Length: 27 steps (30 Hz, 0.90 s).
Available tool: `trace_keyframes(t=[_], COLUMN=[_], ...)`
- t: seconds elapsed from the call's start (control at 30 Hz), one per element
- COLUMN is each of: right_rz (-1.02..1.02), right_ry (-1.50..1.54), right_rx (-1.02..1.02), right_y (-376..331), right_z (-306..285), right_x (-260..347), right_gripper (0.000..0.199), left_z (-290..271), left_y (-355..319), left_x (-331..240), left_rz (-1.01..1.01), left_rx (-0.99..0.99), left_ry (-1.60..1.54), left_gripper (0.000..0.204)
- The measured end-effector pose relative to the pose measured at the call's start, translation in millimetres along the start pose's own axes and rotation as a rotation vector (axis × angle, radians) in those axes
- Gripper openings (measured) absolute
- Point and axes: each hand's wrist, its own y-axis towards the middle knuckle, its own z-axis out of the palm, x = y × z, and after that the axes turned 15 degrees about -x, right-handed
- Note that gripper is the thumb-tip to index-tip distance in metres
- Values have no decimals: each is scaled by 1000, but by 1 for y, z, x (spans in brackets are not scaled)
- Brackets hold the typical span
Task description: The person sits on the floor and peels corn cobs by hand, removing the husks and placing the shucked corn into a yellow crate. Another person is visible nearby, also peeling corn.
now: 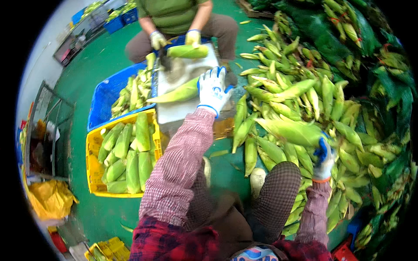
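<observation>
My left hand (213,90), in a white glove with blue fingertips, reaches over a white board (167,114). Its fingers are stretched out, with the thumb apart. Against the hand lies the thick end of a green ear of corn in its husk (176,93); that end is partly hidden. Off to the right, my right hand (323,157), gloved and somewhat blurred, is closed on the end of another husked-in ear of corn (289,131), above a large heap of corn (300,93).
Across the board a person in gloves holds an ear of corn (188,51) and a dark blade (165,60). Left of the board stand a blue crate (101,98) with trimmed pieces and a yellow crate (93,174) of trimmed ears. Green net sacks (300,32) lie behind the heap.
</observation>
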Motion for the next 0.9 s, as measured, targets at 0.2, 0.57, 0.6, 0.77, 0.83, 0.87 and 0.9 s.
trace_keyframes(t=[0.2, 0.57, 0.6, 0.77, 0.83, 0.87, 0.9], right_rz=[-33, -44, 586, 1009, 916, 889, 892], right_ry=[25, -671, -697, -996, -1074, -1097, -1022], right_rx=[225, 386, 307, 368, 396, 402, 350], right_y=[7, -59, -84, -205, -238, -249, -257], right_z=[94, -79, -112, -202, -201, -195, -185], right_x=[56, -64, -89, -163, -173, -175, -175], right_gripper=[35, 29, 28, 46, 51, 52, 53], left_z=[-37, 7, 14, 49, 59, 63, 67], left_y=[-26, -20, -19, -23, -27, -28, -30], left_x=[-88, -5, 8, 71, 87, 93, 98], left_rz=[469, 302, 259, 41, 28, 13, 36], left_rx=[61, 250, 275, 404, 440, 478, 471], left_ry=[-617, -112, -63, -99, -111, -112, -96], left_gripper=[92, 87, 87, 86, 85, 86, 86])
